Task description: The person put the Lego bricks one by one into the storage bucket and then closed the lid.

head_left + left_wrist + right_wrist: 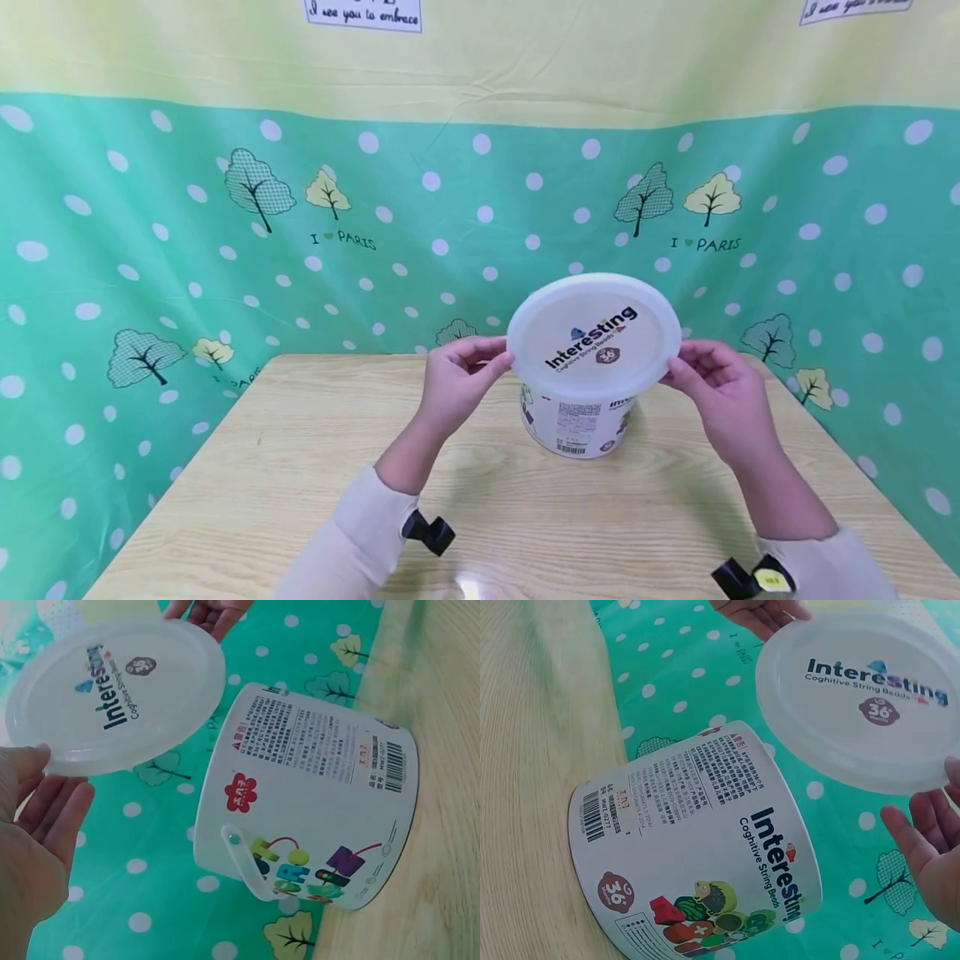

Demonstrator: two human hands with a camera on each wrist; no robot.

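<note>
A round, translucent white lid (592, 337) printed "Interesting" is held level between both hands, above a white bucket (573, 425). Clear space shows between lid and bucket rim in both wrist views. My left hand (459, 379) pinches the lid's left edge with thumb and fingers. At the opposite edge my right hand (723, 400) pinches it the same way. The bucket (307, 795) stands upright on the table, with printed labels, a barcode and a white handle (247, 862) hanging at its side. Its inside is hidden from every view.
The light wooden table (315, 467) runs back to a green and yellow curtain (420, 208) printed with dots and trees. Curtain also hangs along both sides. Each wrist carries a small black camera (429, 532).
</note>
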